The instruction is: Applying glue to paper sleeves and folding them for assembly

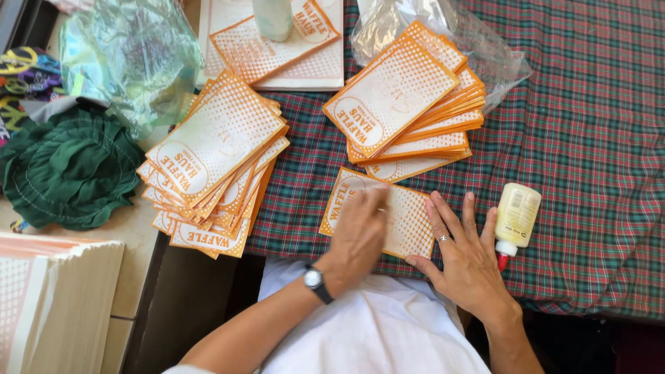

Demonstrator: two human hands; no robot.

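Note:
An orange-and-white printed paper bag lies flat on the plaid tablecloth at the near edge. My left hand, with a wristwatch, presses flat on the bag's left half. My right hand, wearing a ring, rests flat with fingers spread on the bag's right corner and the cloth. A small yellow glue bottle with a red tip lies on its side just right of my right hand. Neither hand grips anything.
A fanned stack of the same bags lies behind the hands, another stack to the left, more bags at the back. Clear plastic wrap, a green cloth, a plastic bag, and a paper pile surround them.

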